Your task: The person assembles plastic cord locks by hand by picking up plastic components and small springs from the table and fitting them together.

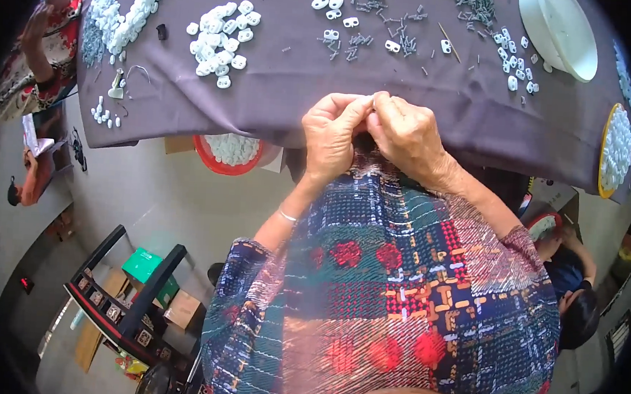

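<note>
My left hand (pixel 332 133) and my right hand (pixel 411 136) meet fingertip to fingertip at the near edge of the dark tablecloth (pixel 263 114). Both are closed in a pinch. Whatever lies between the fingers is too small and covered to make out. Beyond them on the cloth are a few white two-holed oval pieces (pixel 351 22), like cord stoppers, among scattered small grey springs (pixel 408 45). A thin wooden stick (pixel 449 43) lies to the right of these.
White pieces are heaped at the left (pixel 220 43), with a bigger pile (pixel 132 1) behind. A white basin (pixel 556 35) stands far right, near a yellow-rimmed tray (pixel 606 153). Below the table edge sits a red basin (pixel 223 168) of white pieces. Other people sit at both sides.
</note>
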A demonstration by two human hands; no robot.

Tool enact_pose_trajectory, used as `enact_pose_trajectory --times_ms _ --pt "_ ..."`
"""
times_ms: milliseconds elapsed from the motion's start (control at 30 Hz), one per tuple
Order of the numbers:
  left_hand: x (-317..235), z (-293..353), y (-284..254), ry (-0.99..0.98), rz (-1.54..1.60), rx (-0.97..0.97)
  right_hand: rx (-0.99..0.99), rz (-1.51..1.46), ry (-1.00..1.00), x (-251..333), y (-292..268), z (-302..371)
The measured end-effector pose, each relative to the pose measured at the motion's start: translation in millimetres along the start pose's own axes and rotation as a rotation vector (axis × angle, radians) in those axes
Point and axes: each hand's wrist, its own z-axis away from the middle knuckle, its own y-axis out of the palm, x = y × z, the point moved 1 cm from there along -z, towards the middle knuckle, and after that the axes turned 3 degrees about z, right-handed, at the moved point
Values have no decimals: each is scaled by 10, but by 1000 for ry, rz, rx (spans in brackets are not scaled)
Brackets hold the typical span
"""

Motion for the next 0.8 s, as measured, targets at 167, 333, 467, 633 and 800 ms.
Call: enact_pose_trajectory --times_ms 167,333,467,633,800 --pt "-26 -18 -28 -39 95 53 80 -107 49 -53 -166 -107" --pt "-57 -24 -63 -99 49 143 233 -753 536 -158 -309 -156" --pt "-63 -32 -61 -93 -13 164 339 -854 616 -189 -302 -181" --pt "-68 -45 -58 -125 44 149 336 -954 611 -279 -255 -180" --pt "-106 -31 28 -113 -2 120 298 -986 625 -279 -253 -184"
